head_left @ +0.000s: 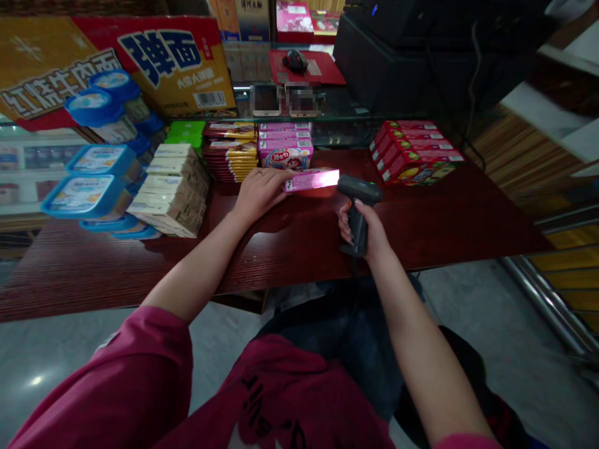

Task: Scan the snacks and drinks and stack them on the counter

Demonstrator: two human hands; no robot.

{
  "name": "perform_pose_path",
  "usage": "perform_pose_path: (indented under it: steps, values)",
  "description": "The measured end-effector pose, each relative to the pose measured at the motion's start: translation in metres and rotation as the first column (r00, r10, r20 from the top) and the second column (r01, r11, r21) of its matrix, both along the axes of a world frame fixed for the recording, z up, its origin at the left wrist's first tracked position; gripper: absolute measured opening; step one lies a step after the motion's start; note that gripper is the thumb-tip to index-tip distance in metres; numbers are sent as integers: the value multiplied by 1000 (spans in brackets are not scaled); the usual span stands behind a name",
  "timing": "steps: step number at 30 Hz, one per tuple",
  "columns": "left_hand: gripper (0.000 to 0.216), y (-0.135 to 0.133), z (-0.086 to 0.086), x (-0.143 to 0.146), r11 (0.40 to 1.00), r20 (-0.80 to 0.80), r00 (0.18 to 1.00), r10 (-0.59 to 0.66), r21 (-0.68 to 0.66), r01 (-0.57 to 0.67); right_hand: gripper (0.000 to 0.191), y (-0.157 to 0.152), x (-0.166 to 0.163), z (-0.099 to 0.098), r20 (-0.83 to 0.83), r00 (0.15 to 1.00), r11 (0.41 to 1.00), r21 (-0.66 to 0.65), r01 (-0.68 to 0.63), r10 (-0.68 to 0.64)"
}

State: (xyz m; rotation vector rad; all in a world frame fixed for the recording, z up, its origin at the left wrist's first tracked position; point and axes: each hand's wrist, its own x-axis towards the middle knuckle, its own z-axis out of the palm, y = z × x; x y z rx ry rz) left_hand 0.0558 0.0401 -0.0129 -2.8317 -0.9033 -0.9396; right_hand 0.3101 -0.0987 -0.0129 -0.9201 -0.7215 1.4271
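Observation:
My right hand point(372, 227) is wrapped around the grip of a dark barcode scanner point(358, 187), whose head faces left. Bright light from it falls on the right end of a small pink box point(306, 181). That box lies on the brown wooden counter point(290, 243), with my left hand point(262, 194) closed on its left end. Just behind it stands a stack of similar pink and purple boxes point(285, 153). To the left of those are piled brown and yellow packets point(231, 153).
Cream boxes point(171, 187) and blue-lidded tubs point(88, 190) are stacked on the left. Red boxes point(412, 153) stand at the right. Behind are a large carton point(187, 62), two phones point(266, 100), a mouse point(294, 60) and a black machine point(388, 68).

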Motion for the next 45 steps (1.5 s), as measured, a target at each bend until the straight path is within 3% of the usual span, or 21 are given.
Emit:
perform_pose_path:
  steps: [8,14,18,24,29,33,36,40,45]
  values:
    - [39,-5,-3,6,999,121,992,32,-47,-27,41,-1,9,0,-62,998,1000,-9,29,-29]
    - [41,-6,-10,33,989,337,941,13,-143,37,43,-6,48,-3,-73,982,985,-7,174,-174]
    - [37,-5,-11,73,978,402,915,-21,-183,103,44,-13,85,-4,-68,960,962,-9,273,-273]
    - [38,-13,-12,156,934,439,867,-234,-147,326,41,-31,130,-4,-105,891,895,24,446,-442]
    - [38,-18,11,217,939,596,766,-241,-55,339,35,-39,142,-4,-214,835,849,43,526,-507]
    - [37,6,44,263,958,699,695,-170,-47,281,36,-38,139,-4,-212,836,849,46,526,-507]
    - [37,41,57,295,959,684,712,-161,-62,276,38,-37,138,-4,-205,848,860,51,508,-489]
    - [44,88,51,324,962,656,753,-60,-162,219,37,-37,139,-4,-198,860,870,57,490,-471]
    - [54,123,39,341,946,692,720,48,-262,189,34,-37,139,-4,-192,867,877,58,477,-459]
